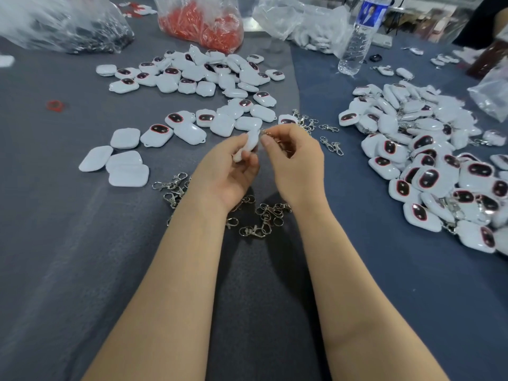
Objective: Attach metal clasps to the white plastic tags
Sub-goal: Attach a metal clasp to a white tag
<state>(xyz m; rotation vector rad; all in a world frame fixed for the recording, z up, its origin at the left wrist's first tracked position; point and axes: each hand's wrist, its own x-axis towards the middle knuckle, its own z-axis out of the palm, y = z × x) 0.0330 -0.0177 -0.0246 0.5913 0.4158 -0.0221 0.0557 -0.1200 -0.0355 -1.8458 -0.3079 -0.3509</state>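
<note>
fitting a metal clasp to a white plastic tag, held up over the desk.

from the left: the grey-covered desk [68, 243] carries a loose spread of bare tags [192, 78], within reach as stock. the left hand [231, 171] is curled round one white plastic tag [248, 144], raised off the desk and turned edge-on so that its top end, presumably where the eyelet sits, faces the other hand. meeting it there is a metal clasp [275, 134], its small ring pinched between thumb and forefinger of the right hand [294, 166]. ring and tag appear to touch, though whether the ring is threaded cannot be told. spare clasps [261, 218] lie under the wrists, handy for the next pick. to the right, a heap of tags with clasps fitted [428, 166] sits well apart, likely to separate done work from stock.
</note>
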